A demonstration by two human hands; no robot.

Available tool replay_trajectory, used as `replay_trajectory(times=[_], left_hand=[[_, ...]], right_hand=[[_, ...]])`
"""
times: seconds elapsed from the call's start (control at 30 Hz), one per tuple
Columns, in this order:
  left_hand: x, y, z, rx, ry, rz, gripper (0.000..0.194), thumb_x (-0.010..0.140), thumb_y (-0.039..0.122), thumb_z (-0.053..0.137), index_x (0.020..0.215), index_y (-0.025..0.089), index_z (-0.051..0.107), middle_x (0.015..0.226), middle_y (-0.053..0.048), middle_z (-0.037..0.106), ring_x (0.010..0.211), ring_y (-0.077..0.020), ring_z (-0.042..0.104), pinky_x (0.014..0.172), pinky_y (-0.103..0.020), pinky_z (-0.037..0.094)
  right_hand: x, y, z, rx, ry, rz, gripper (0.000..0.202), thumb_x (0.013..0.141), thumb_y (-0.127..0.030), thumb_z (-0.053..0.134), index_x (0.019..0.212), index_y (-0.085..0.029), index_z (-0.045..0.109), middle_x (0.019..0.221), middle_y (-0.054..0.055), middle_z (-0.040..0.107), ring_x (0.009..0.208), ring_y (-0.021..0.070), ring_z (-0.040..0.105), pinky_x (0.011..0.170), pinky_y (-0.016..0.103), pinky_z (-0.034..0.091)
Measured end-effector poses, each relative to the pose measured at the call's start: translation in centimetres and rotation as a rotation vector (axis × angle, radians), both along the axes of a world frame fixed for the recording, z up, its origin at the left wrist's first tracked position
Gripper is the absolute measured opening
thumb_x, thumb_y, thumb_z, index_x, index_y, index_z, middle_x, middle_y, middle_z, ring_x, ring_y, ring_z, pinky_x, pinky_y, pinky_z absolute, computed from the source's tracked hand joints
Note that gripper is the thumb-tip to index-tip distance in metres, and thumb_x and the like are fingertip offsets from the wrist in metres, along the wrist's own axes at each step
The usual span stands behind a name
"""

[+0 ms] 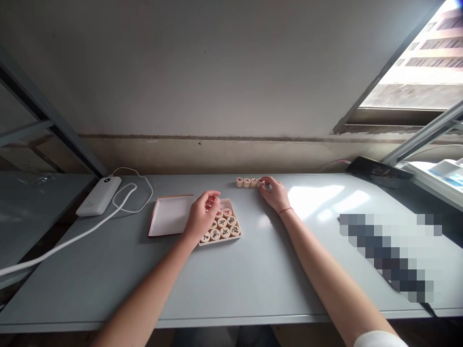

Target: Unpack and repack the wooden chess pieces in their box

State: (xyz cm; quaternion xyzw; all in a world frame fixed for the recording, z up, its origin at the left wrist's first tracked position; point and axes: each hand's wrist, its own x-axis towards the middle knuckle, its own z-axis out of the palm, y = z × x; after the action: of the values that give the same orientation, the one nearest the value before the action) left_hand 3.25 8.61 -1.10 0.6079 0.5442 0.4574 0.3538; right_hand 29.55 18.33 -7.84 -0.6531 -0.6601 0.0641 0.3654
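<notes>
A shallow white box [237,234] on the grey table [231,274] holds several round wooden chess pieces [224,224] with red and black characters. My left hand [201,217] hovers over the box's left part with fingers curled; whether it holds a piece I cannot tell. The box's lid [170,215] lies open side up just to its left. Farther back, a short row of pieces [247,182] lies on the table. My right hand [275,193] rests at the row's right end, fingertips pinched on a piece there.
A white power bank [99,195] with a white cable [72,237] lies at the back left. A dark phone [379,169] lies at the back right by the window sill. A metal frame post [47,113] stands on the left. A blurred patch covers the right of the table.
</notes>
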Motion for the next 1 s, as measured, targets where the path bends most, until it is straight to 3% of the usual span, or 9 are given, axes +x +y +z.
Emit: replay_trajectory(times=[0.17, 0.33, 0.4, 0.47, 0.53, 0.6, 0.67, 0.77, 1.0], left_hand=[[-0.6, 0.3, 0.5, 0.047, 0.121, -0.019, 0.019, 0.086, 0.034, 0.050, 0.093, 0.022, 0.063, 0.091, -0.003, 0.067, 0.078, -0.0157, 0.062, 0.068, -0.025, 0.050], [-3.4, 1.3, 1.1, 0.168, 0.569, -0.056, 0.025, 0.086, 0.031, 0.042, 0.084, 0.023, 0.066, 0.086, -0.004, 0.066, 0.074, -0.0179, 0.059, 0.073, -0.028, 0.047], [-4.5, 1.5, 1.2, 0.101, 0.700, -0.122, 0.027, 0.084, 0.031, 0.042, 0.078, 0.023, 0.067, 0.083, -0.005, 0.065, 0.076, -0.0200, 0.059, 0.074, -0.029, 0.046], [-5.2, 1.4, 1.3, 0.019, 0.772, -0.194, 0.029, 0.083, 0.033, 0.043, 0.076, 0.024, 0.069, 0.083, -0.005, 0.064, 0.084, -0.0225, 0.059, 0.075, -0.029, 0.046], [-5.2, 1.2, 1.4, -0.043, 0.819, -0.224, 0.030, 0.082, 0.034, 0.042, 0.073, 0.024, 0.070, 0.085, -0.006, 0.064, 0.091, -0.0245, 0.059, 0.076, -0.030, 0.046], [-4.9, 0.8, 1.6, -0.082, 0.867, -0.218, 0.032, 0.082, 0.033, 0.041, 0.066, 0.024, 0.068, 0.089, -0.007, 0.063, 0.096, -0.0263, 0.058, 0.079, -0.032, 0.046], [-4.6, 0.5, 2.0, -0.105, 0.889, -0.211, 0.031, 0.080, 0.031, 0.041, 0.062, 0.024, 0.065, 0.093, -0.006, 0.063, 0.099, -0.0277, 0.056, 0.083, -0.034, 0.045], [-4.3, 0.2, 2.6, -0.157, 0.857, -0.228, 0.025, 0.079, 0.029, 0.043, 0.068, 0.025, 0.066, 0.094, -0.005, 0.066, 0.100, -0.0279, 0.057, 0.083, -0.034, 0.045], [-5.5, 0.2, 3.0, -0.310, 0.771, -0.275, 0.024, 0.078, 0.042, 0.052, 0.087, 0.028, 0.068, 0.090, -0.004, 0.067, 0.061, -0.0191, 0.061, 0.053, -0.025, 0.042]], right_hand=[[0.1, 0.2, -0.1, 0.000, -0.018, -0.002, 0.024, 0.076, -0.027, 0.051, 0.095, -0.025, 0.064, 0.092, 0.005, 0.069, 0.087, 0.0243, 0.059, 0.080, 0.038, 0.044], [-0.9, -1.3, 1.4, 0.172, -0.034, -0.034, 0.029, 0.077, -0.026, 0.050, 0.102, -0.020, 0.064, 0.104, 0.011, 0.067, 0.098, 0.0271, 0.057, 0.086, 0.042, 0.044], [-2.1, -2.6, 2.4, 0.206, 0.008, 0.064, 0.027, 0.082, -0.028, 0.047, 0.100, -0.020, 0.065, 0.097, 0.010, 0.068, 0.090, 0.0248, 0.059, 0.083, 0.040, 0.046], [-3.9, -4.1, 3.3, 0.087, 0.106, 0.280, 0.027, 0.087, -0.033, 0.044, 0.099, -0.021, 0.066, 0.086, 0.007, 0.068, 0.073, 0.0195, 0.059, 0.071, 0.032, 0.048], [-5.8, -5.3, 3.9, -0.089, 0.164, 0.488, 0.033, 0.091, -0.041, 0.041, 0.094, -0.022, 0.067, 0.076, 0.004, 0.067, 0.063, 0.0167, 0.058, 0.059, 0.027, 0.045], [-7.4, -6.2, 4.0, -0.172, 0.111, 0.595, 0.042, 0.092, -0.048, 0.039, 0.077, -0.021, 0.066, 0.066, 0.003, 0.062, 0.056, 0.0151, 0.053, 0.053, 0.025, 0.040], [-8.5, -6.6, 4.0, -0.180, 0.033, 0.613, 0.050, 0.093, -0.052, 0.037, 0.060, -0.020, 0.057, 0.059, 0.003, 0.056, 0.051, 0.0136, 0.047, 0.051, 0.026, 0.035], [-8.9, -6.8, 3.9, -0.187, 0.005, 0.585, 0.053, 0.094, -0.052, 0.034, 0.054, -0.021, 0.048, 0.056, 0.002, 0.052, 0.048, 0.0127, 0.042, 0.050, 0.026, 0.031], [-8.6, -6.9, 4.0, -0.207, 0.018, 0.582, 0.050, 0.094, -0.050, 0.035, 0.058, -0.020, 0.051, 0.056, 0.001, 0.052, 0.050, 0.0122, 0.042, 0.050, 0.025, 0.031]])
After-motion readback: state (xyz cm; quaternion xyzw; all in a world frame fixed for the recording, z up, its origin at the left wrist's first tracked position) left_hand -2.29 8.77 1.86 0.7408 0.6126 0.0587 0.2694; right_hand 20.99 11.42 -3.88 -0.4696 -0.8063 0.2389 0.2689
